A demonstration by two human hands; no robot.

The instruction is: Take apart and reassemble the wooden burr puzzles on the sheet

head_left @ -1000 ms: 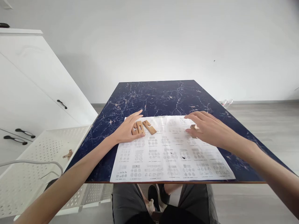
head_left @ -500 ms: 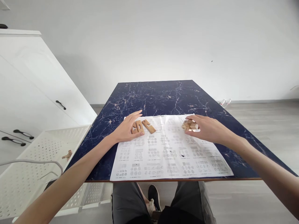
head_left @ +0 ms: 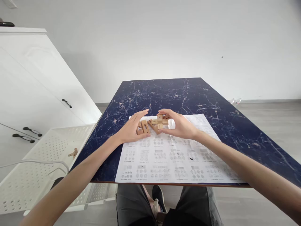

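My right hand (head_left: 180, 127) holds a part-built wooden puzzle block (head_left: 160, 122), a cross of interlocked tan bars, just above the printed instruction sheet (head_left: 174, 157). My left hand (head_left: 131, 129) rests on the sheet with its fingers on flat notched wooden pieces (head_left: 143, 128) lying there. Another flat piece (head_left: 152, 126) lies between the two hands, partly under the block. The hands are close together near the sheet's far left part.
The sheet lies on a dark blue marbled table (head_left: 211, 103). A white perforated basket (head_left: 35, 163) stands low at the left with one small wooden piece (head_left: 73, 153) in it. A white cabinet (head_left: 28, 78) is behind it. My legs show under the table edge.
My right hand picked up the wooden block from the sheet's right side and carried it left, next to my left hand. The left hand stayed on the flat pieces.
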